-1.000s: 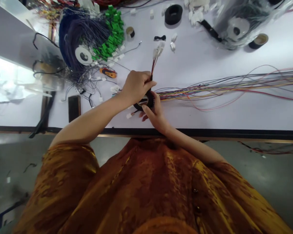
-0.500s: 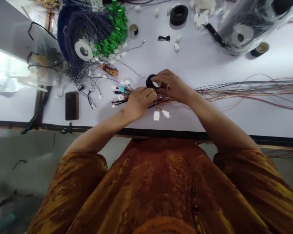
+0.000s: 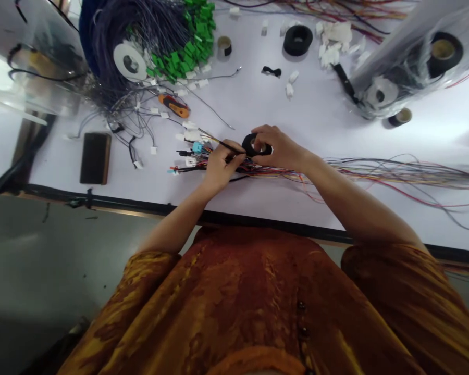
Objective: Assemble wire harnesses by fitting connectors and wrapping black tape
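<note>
A dark phone (image 3: 95, 158) lies flat near the table's (image 3: 336, 208) front edge, well left of the hands. Behind it sits a coil of dark wire (image 3: 113, 47) with green plugs (image 3: 187, 47), and an orange-handled cutter (image 3: 174, 106) lies just in front of that. The left hand (image 3: 218, 166) has its fingers closed on the wire bundle (image 3: 250, 167) just behind its white and blue plugs (image 3: 191, 151). Touching it, the right hand (image 3: 279, 148) pinches a black tape roll (image 3: 254, 146) against the bundle, fingers curled over the roll. The coloured wires trail off across the table to the right. Another black tape roll (image 3: 297, 39) lies well behind.
</note>
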`<state>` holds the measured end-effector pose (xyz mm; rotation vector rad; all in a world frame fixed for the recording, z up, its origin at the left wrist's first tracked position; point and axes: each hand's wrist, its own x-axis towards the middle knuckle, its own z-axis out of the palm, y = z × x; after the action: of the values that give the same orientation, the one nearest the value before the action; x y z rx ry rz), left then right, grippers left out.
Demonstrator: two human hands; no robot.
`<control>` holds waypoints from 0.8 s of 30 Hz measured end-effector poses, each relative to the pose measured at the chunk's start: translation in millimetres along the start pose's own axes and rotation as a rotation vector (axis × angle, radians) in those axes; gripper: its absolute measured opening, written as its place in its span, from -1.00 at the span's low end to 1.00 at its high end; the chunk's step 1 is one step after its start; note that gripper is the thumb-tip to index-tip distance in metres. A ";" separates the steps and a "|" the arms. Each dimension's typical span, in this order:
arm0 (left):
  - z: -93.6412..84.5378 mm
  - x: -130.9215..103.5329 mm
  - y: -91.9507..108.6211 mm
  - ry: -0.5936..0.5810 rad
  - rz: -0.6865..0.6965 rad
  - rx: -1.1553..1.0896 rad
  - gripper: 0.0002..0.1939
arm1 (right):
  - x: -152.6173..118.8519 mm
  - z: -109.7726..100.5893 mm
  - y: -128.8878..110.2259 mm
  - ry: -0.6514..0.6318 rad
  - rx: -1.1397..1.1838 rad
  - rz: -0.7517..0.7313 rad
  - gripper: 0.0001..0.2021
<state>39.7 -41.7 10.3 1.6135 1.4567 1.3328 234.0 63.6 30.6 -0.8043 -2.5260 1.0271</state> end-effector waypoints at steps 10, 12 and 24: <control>7.1 3.0 -0.6 0.076 -0.182 -0.092 -0.95 | 39.4 -20.9 6.7 -0.300 0.113 0.048 -0.77; 7.1 3.4 0.3 0.089 -0.226 -0.104 -0.96 | 47.3 -23.2 5.1 -0.332 0.076 0.057 -0.74; 10.5 10.1 6.4 0.089 -0.327 -0.041 -0.92 | 51.4 -24.0 -12.3 -0.379 -0.192 -0.124 -0.88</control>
<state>50.8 -31.5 15.5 1.2379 1.6516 1.2482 199.2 100.2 59.3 -0.5299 -2.9891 0.9840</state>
